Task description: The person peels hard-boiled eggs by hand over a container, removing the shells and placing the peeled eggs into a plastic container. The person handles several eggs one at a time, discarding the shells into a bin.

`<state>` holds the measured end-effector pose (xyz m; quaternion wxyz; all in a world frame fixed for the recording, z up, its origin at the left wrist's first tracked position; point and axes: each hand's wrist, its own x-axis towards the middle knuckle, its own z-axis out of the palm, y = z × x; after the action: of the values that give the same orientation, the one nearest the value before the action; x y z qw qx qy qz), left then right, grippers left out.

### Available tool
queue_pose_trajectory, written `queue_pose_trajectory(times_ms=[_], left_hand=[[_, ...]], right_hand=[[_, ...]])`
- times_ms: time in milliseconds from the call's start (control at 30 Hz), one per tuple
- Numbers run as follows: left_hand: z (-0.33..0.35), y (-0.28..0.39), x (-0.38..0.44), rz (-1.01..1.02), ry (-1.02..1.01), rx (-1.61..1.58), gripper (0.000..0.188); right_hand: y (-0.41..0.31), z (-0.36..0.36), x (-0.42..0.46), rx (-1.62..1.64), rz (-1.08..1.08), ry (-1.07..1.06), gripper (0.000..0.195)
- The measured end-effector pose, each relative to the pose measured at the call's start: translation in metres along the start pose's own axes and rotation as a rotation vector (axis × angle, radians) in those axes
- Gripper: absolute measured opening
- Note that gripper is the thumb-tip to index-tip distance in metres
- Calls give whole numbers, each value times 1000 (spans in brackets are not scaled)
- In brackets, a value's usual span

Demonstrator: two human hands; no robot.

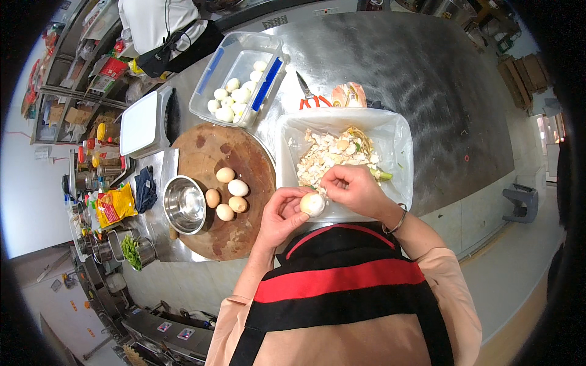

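My left hand holds a partly peeled boiled egg, with brown shell on its left side and white showing on the right. Close by the egg's upper edge, the fingertips of my right hand pinch a small pale bit of eggshell. Both hands are over the near edge of a white bin lined with a clear plastic bag. Inside it lie many eggshell pieces and some green vegetable scraps. Several unpeeled eggs rest on a round wooden chopping board to the left.
A steel bowl stands on the board's left side, near a cleaver blade. Behind is a clear plastic box of peeled eggs. Red-handled scissors lie on the steel table. A person in white is across the table.
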<state>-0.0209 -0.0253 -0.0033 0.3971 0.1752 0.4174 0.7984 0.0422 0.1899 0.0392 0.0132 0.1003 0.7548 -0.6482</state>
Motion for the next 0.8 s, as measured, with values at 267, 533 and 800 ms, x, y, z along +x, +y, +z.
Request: queue_pose_trajectory(times_ms=[267,533,800], left_hand=[[0,-2,5,82,115,-12,44],[7,-4,6,63,147,-175,41],[7,-10,5,71,242,-120,43]], right_hand=[[5,-3,6,-320,-356,162,7],[-25,5,-6,-268,-443,74,22],[-11,19,-1,-409,-543,209,23]])
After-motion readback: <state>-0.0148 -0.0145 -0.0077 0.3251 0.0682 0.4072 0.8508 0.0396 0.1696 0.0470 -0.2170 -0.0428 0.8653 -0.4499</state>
